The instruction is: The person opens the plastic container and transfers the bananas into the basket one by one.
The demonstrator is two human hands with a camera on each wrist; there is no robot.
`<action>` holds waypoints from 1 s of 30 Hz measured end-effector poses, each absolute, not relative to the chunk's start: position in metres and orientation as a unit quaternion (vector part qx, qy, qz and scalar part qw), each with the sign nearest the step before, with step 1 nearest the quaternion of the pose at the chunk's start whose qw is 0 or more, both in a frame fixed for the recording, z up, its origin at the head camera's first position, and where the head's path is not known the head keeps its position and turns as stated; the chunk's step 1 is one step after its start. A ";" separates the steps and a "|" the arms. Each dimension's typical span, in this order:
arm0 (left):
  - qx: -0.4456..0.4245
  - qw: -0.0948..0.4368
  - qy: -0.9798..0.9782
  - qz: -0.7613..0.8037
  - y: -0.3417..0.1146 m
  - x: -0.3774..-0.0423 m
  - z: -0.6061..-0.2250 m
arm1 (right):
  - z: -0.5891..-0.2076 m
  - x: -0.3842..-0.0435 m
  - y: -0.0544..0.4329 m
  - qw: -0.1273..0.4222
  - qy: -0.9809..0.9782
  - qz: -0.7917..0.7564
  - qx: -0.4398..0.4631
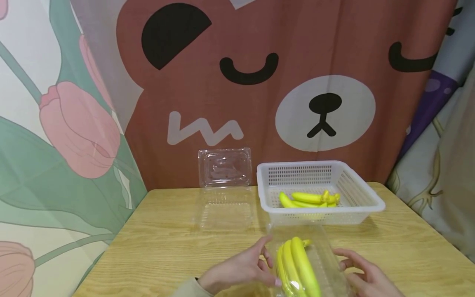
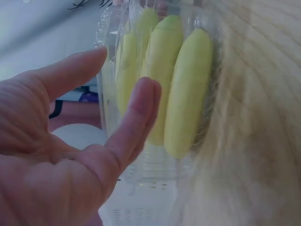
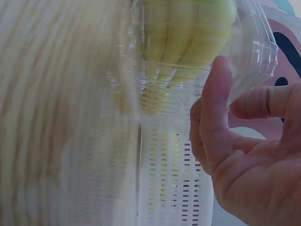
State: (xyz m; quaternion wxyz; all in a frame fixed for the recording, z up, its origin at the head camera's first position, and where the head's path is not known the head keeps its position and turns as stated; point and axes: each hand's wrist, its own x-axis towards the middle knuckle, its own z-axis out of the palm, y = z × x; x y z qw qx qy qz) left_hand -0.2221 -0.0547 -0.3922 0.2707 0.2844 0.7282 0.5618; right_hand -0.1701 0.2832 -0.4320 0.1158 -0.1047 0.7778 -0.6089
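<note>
A clear plastic clamshell box (image 1: 326,251) sits at the table's front, with a bunch of yellow bananas (image 1: 299,264) inside it. Along its left side is my left hand (image 1: 248,264), thumb and fingers spread apart. In the left wrist view those fairly straight fingers (image 2: 134,120) lie right at the clear wall, and the thumb tip is by the rim. My right hand (image 1: 361,272) is at the box's right side, fingers loosely bent. The right wrist view shows its fingertip (image 3: 220,68) at the wall below the bananas and the thumb (image 3: 261,102) near the rim.
Behind the box stands a white perforated basket (image 1: 276,210) holding more bananas (image 1: 308,199). To its left, a second clear clamshell box (image 1: 226,210) is open, its lid upright against the curtain (image 1: 200,95). All stand on a wooden table (image 1: 159,239).
</note>
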 end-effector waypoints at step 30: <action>0.254 0.271 0.735 0.567 -0.065 -0.243 -0.407 | -0.423 -0.156 0.240 -0.293 0.904 -0.229 -0.212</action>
